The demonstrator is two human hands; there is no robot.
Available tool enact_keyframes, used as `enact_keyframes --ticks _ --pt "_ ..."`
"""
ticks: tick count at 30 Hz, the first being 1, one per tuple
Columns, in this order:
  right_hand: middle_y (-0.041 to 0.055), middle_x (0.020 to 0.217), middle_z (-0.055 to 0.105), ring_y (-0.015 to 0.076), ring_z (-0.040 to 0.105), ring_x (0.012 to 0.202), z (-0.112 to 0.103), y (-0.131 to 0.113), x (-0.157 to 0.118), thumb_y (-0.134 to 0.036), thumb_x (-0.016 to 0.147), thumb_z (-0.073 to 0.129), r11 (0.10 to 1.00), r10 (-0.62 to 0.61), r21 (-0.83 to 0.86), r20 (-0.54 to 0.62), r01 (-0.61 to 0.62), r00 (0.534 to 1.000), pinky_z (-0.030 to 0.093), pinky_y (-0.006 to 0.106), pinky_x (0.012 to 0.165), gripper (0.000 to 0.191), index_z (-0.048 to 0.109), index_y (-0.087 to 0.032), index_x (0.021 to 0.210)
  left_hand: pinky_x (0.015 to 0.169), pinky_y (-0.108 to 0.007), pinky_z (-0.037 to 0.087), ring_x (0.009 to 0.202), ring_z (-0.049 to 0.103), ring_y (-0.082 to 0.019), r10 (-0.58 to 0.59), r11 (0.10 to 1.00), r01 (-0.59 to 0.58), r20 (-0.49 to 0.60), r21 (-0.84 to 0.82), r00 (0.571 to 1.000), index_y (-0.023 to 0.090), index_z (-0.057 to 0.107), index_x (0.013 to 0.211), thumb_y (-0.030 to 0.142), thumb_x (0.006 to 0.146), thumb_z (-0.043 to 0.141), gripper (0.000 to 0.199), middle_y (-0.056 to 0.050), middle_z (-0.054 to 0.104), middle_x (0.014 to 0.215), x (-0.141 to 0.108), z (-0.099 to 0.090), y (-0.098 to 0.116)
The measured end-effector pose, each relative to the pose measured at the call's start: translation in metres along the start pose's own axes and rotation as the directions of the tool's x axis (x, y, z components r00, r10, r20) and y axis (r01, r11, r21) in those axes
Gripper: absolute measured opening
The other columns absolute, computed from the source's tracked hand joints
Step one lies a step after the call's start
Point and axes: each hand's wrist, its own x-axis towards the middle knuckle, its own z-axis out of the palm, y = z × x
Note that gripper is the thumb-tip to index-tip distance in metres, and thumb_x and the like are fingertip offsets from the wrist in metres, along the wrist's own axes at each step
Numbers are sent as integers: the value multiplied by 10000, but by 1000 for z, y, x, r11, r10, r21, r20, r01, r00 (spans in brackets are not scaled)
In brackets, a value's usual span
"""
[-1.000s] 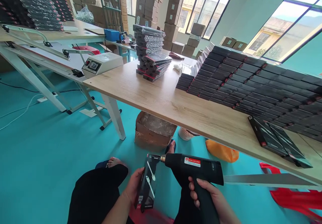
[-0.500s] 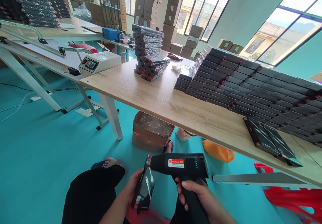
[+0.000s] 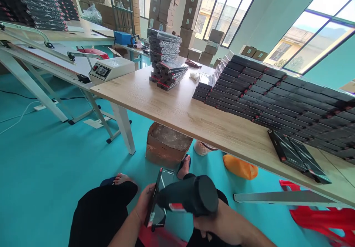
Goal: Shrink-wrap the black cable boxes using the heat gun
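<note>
left fingers [image 3: 149, 190] are clamping a slim black rectangular box [image 3: 158, 215]. right fingers [image 3: 204, 233] are wrapping around a black red-labelled heat gun [image 3: 191, 195] over that box.

A hand could pass between the held box [image 3: 158, 214] and the table edge [image 3: 177, 127]. To the right — the heat gun [image 3: 188, 194] blocks.
</note>
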Motion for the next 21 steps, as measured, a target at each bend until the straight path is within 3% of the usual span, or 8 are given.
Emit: enact_keyframes --ticks 3,7,8,10,13,17,19,21 --pt "-21 568 587 166 538 560 2 2 3 -347 736 629 986 -94 116 -181 116 979 456 317 600 159 653 -194 776 499 -308 489 465 654 -222 -21 1000 21 4 1 1000 166 712 797 284 759 716 125 -46 708 563 -2 0 -2" --pt "-12 538 601 161 534 525 5 2 0 -226 662 671 1000 -10 14 93 9 996 403 303 545 87 612 -205 601 526 -286 490 500 678 -209 92 995 -95 -85 -39 992 181 701 789 214 741 750 76 -15 719 591 -1 -1 -2" --pt "-9 543 606 160 540 532 6 2 0 -214 661 673 1000 -13 10 103 12 995 398 300 546 110 604 -203 576 531 -284 490 506 681 -208 117 991 -122 -102 -48 988 181 698 776 193 736 749 65 -10 718 588 -1 -1 -1" --pt "-15 546 600 159 542 540 7 0 2 -265 691 680 993 -73 91 -15 74 997 405 303 555 87 635 -200 656 537 -295 496 521 688 -222 115 992 -118 -69 -46 991 165 704 767 205 750 741 56 -26 719 588 0 0 -2" --pt "-24 580 599 156 532 533 2 -6 13 -392 720 688 956 -142 228 -185 183 972 435 315 560 259 666 -174 858 543 -320 514 552 703 -253 47 999 -46 28 -20 999 129 723 782 277 790 723 148 -75 735 617 -2 1 -2" --pt "-2 706 637 157 569 573 -13 -12 22 -384 680 719 947 -126 265 -220 183 967 453 299 517 291 660 -165 862 511 -293 499 522 690 -224 73 997 -73 -17 -19 997 145 727 799 249 812 703 107 -58 739 614 -10 4 1" --pt "-5 701 635 149 567 567 -20 -8 21 -369 674 712 949 -100 261 -276 175 956 455 289 510 271 655 -167 844 491 -277 487 481 667 -203 96 995 -98 -52 -32 994 153 717 771 213 817 690 80 -42 719 572 -12 6 5" --pt "-16 636 629 143 552 533 -24 3 16 -343 676 696 961 -70 245 -245 131 967 449 282 504 229 650 -174 824 489 -274 494 475 668 -202 120 991 -124 -67 -53 990 157 710 758 183 815 681 69 -35 710 553 -14 8 7"
